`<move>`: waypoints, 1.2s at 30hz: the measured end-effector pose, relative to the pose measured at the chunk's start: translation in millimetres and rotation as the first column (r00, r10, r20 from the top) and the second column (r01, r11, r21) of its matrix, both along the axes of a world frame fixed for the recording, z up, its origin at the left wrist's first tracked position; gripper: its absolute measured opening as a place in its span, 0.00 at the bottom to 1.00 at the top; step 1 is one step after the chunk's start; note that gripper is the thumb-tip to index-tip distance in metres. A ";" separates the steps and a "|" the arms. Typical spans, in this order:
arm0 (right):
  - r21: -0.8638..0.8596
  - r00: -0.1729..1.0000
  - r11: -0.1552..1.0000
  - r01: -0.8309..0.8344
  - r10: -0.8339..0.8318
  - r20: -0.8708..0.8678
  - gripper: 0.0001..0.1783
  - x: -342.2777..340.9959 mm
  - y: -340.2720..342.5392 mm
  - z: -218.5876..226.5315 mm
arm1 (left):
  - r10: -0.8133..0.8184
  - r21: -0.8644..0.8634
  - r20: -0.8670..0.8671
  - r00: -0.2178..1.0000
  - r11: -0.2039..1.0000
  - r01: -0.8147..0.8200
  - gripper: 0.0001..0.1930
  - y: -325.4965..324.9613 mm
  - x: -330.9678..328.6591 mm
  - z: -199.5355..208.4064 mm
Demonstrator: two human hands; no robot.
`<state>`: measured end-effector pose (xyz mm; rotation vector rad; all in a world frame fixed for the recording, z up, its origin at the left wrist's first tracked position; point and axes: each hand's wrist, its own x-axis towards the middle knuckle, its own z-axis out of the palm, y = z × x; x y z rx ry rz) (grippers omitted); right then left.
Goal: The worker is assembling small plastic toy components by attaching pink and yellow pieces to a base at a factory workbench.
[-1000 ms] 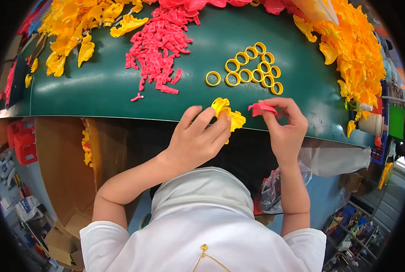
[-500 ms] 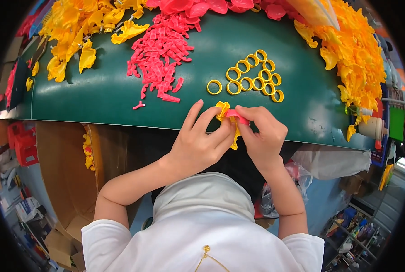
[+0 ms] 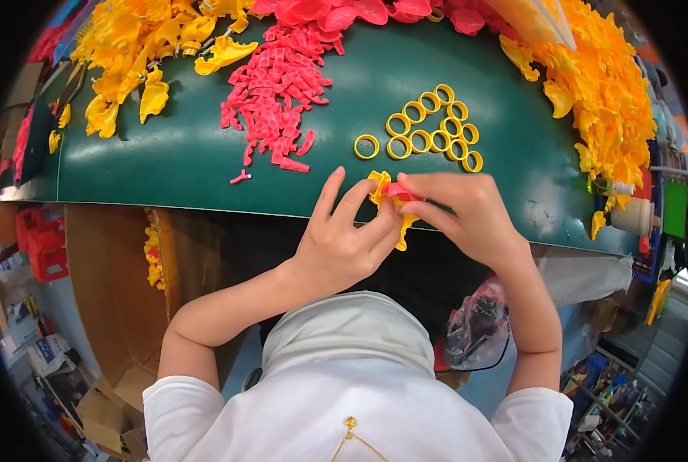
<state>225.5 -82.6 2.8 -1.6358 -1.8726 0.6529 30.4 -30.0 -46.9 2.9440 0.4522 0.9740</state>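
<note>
Just beyond the table's near edge, my left hand [image 3: 344,231] pinches a curved yellow plastic part [image 3: 406,232], whose ends stick out past my fingers. A small pink plastic piece [image 3: 399,192] sits against the yellow part. My right hand [image 3: 467,214] grips this pink piece between thumb and fingers from the right side. My fingers hide where the two pieces meet. Ahead of my hands, several yellow rings [image 3: 420,142] stand grouped on the green table [image 3: 190,165], with a single yellow ring [image 3: 366,146] slightly apart to their left.
A heap of small pink pieces [image 3: 278,100] spreads left of centre, with one pink piece [image 3: 241,177] lying apart. Yellow shell parts pile up at the far left [image 3: 120,61] and right [image 3: 598,115]. A cardboard box [image 3: 113,285] stands below the table's left side.
My right hand has turned, its wrist and elbow swinging out to the right, while keeping hold of the pink piece. My left hand stays nearly in place with the yellow part.
</note>
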 end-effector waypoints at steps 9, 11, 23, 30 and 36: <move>0.279 0.991 0.960 0.005 -0.042 0.125 0.19 -13.3 -25.7 -20.3 | 0.002 0.048 -0.032 0.999 0.999 0.000 0.11 -4.2 -3.0 3.4; 0.245 0.991 0.967 -0.070 0.040 0.126 0.19 -2.1 -24.2 -13.7 | -0.048 0.050 -0.054 0.997 0.997 0.051 0.13 -3.6 -8.2 6.4; 0.420 0.893 0.876 -0.235 0.024 0.449 0.07 -53.6 84.9 -20.6 | -0.002 0.156 -0.179 0.984 0.987 0.030 0.13 1.6 -58.0 12.2; 0.322 0.943 0.940 -0.111 -0.003 0.333 0.08 -33.2 40.9 -8.5 | -0.146 0.061 -0.074 0.987 0.987 0.151 0.07 4.3 -35.2 11.2; 0.396 0.944 0.908 -0.137 -0.001 0.329 0.10 -37.4 63.5 -11.3 | -0.070 0.093 -0.105 0.992 0.992 0.080 0.07 0.7 -39.8 15.8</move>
